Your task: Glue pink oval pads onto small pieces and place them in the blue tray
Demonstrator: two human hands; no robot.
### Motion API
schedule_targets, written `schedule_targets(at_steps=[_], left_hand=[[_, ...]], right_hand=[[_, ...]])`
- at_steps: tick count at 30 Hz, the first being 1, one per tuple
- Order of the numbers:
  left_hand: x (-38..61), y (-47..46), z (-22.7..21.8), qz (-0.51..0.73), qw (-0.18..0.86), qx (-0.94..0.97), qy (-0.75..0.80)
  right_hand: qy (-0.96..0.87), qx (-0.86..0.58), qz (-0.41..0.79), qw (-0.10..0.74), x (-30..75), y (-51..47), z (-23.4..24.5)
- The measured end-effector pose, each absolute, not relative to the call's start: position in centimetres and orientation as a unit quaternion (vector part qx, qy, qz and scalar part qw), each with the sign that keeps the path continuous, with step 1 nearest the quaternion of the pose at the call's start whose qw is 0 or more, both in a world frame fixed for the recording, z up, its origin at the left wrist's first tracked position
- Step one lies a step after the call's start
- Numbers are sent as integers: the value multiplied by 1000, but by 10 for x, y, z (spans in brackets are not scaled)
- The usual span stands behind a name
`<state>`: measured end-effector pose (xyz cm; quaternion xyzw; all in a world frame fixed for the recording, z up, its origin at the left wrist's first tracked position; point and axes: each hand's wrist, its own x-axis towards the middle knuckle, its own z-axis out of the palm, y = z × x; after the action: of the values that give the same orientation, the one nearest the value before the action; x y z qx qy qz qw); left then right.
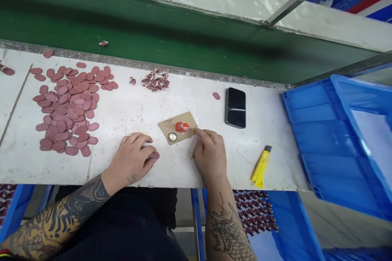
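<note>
A heap of flat pink oval discs (65, 110) is spread leftmost, small pink discs (154, 155) are clenched in the curled fingers of the left hand (131, 159), and a tan cardboard square (177, 127) is touched by the fingertips of the right hand (210, 155), whether gripped being unclear.

"How many hands?"
"Two: a left hand (130, 159) and a right hand (210, 155)."
"On the card (177, 127)?"
"One red cap (182, 127), one metal cap (172, 137)."
"Pink ovals (61, 111)?"
"Too many to count in the big heap. One lies alone, two show at the left hand."
"What else?"
"One phone (235, 107), one yellow tube (260, 167), one small heap of scraps (156, 80)."
"Crates?"
"Two: a blue crate (324, 142) on the worktop (263, 110), another blue crate (290, 228) below it."
</note>
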<state>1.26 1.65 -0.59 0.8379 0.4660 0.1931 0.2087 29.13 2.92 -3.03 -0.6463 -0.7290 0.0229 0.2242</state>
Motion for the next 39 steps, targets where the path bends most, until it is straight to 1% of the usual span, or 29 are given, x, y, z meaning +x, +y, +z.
schedule_targets(at_steps=[4, 5, 7, 9, 12, 14, 16, 21, 25, 29, 32, 35, 37, 39], left_hand=[[12, 17, -3, 188, 221, 836, 466], [12, 17, -2, 187, 223, 836, 466], [12, 16, -1, 189, 226, 834, 467], [12, 16, 0, 192, 228, 831, 470], [11, 15, 0, 194, 232, 826, 476], [11, 15, 0, 193, 241, 823, 477], [10, 15, -1, 196, 249, 820, 478], [9, 15, -5, 204, 258, 813, 480], [7, 16, -11, 213, 265, 815, 469], [6, 17, -10, 214, 263, 821, 459], [6, 17, -8, 202, 268, 826, 453], [5, 17, -7, 198, 274, 831, 442], [3, 17, -7, 214, 289, 821, 444], [0, 17, -6, 251, 324, 793, 451]], right_hand=[[-662, -666, 4, 344, 279, 42, -11], [-661, -659, 7, 360, 272, 49, -2], [-688, -628, 31, 363, 251, 67, 18], [-731, -592, 75, 330, 224, 92, 36], [-774, -570, 135, 239, 180, 144, 55], [-788, -563, 160, 188, 150, 187, 60], [-803, -549, 160, 167, 122, 232, 57], [-848, -503, 113, 125, 59, 322, 38], [-851, -503, 118, 95, 29, 353, 23], [-837, -530, 119, 70, 27, 361, 18], [-837, -520, 138, 103, 39, 343, 31], [-840, -475, 182, 189, 66, 286, 60], [-811, -441, 275, 270, 91, 224, 79], [-743, -421, 389, 347, 119, 152, 89]])
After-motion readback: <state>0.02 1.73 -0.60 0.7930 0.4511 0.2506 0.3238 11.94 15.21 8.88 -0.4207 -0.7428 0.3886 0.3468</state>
